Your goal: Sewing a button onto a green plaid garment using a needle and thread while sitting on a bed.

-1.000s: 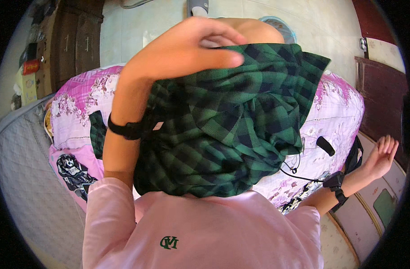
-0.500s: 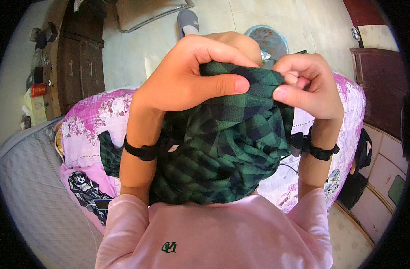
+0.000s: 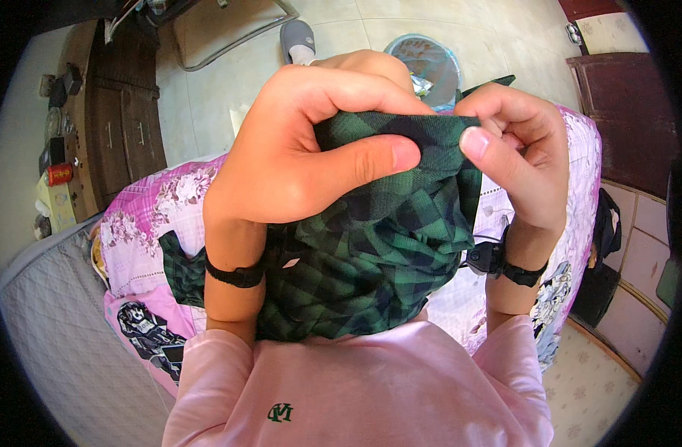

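Across my lap lies a green-and-navy plaid garment (image 3: 367, 261), bunched in loose folds, its exact kind unclear. My left hand (image 3: 285, 153) grips its raised upper edge, thumb flat on the near face and fingers hidden behind the cloth. At the right end of that same edge, my right hand (image 3: 523, 153) pinches the corner between thumb and forefinger, the other fingers curled in. The stretch of cloth between the two thumbs is held fairly flat. Another part of the plaid cloth shows to the left of my left forearm.
I sit on a bed with a pink-and-white floral sheet (image 3: 155, 197). A grey quilted mattress (image 3: 54, 320) is at left. Ahead on the floor is a lined waste bin (image 3: 438, 71), near my slippered foot (image 3: 298, 43). A dark wooden cabinet (image 3: 121, 123) stands at far left.
My right thumb has shifted up to the corner of the cloth edge, which now looks straighter and flatter. The view has shifted slightly.
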### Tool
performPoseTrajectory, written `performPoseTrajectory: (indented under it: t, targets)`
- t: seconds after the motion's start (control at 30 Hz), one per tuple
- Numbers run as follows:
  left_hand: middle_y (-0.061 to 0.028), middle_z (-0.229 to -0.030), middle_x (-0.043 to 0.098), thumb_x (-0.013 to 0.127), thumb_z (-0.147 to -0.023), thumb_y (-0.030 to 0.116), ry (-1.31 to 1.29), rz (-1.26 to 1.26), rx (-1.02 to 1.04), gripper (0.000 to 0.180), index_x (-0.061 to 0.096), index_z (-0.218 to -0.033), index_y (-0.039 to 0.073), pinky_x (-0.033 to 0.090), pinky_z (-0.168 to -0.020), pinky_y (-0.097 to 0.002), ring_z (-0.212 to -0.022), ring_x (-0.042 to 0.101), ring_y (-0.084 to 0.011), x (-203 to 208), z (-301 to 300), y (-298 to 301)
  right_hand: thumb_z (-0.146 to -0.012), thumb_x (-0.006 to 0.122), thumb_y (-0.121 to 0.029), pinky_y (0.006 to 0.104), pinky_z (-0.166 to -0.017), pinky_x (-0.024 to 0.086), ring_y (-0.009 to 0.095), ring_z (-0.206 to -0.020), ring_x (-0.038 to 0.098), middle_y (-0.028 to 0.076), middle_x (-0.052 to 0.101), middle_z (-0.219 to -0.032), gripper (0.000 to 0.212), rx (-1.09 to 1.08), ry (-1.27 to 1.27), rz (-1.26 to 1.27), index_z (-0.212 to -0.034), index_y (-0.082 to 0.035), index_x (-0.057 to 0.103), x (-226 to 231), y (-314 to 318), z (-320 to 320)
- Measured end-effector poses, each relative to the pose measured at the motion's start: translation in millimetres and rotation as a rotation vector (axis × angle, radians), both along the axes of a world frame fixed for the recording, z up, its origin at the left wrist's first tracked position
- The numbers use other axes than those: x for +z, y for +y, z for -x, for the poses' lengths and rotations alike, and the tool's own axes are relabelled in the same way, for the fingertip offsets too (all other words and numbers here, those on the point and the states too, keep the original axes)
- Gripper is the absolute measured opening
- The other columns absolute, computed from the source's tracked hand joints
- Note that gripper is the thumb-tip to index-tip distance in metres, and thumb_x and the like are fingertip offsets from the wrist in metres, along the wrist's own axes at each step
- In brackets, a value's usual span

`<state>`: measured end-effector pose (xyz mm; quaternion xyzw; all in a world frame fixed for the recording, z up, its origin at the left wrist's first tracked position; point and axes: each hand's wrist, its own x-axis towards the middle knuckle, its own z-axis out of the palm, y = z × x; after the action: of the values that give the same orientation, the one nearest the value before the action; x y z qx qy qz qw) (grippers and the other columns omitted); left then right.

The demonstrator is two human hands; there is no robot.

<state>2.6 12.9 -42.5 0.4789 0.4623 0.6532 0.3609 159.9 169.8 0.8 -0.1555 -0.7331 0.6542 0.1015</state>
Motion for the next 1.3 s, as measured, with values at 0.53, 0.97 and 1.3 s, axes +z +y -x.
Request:
performPoseTrajectory:
  t: [0.53,0.97,1.3]
  targets:
    - [-0.0108,-0.089,0.071,0.072,-0.081,0.006,-0.217,0.056,0.020,0.022,0.068,-0.097,-0.009,0.049,-0.075,-0.0234,-0.082,0.065,-0.0136,3,-8,-6,-0.069,0.079,0.000,0.0174,-0.052,0.019,-0.002,-0.056,0.031,-0.012,0.035,-0.063,0.034,0.028,-0.004,-0.158,-0.098,-0.001,0.060,-3,-2,-3]
    - [-0.0123,-0.087,0.069,0.067,-0.077,0.006,-0.173,0.144,0.073,0.019,0.066,-0.091,-0.007,0.049,-0.077,-0.0254,-0.080,0.064,-0.0162,12,-15,-11,-0.071,0.080,-0.005,0.0179,-0.054,0.019,0.000,-0.058,0.027,-0.012,0.032,-0.063,0.035,-0.062,0.033,-0.246,-0.100,0.001,0.061,0,-10,-6]
    - [-0.0018,-0.077,0.064,0.077,-0.075,0.010,-0.065,0.427,0.332,0.017,0.066,-0.080,-0.003,0.043,-0.071,-0.0238,-0.072,0.055,-0.0100,-42,-6,-9,-0.094,0.047,-0.010,0.0233,-0.060,0.032,0.009,-0.064,0.036,-0.002,0.039,-0.069,0.025,-0.728,0.404,0.521,-0.105,0.010,0.058,-50,26,-143]
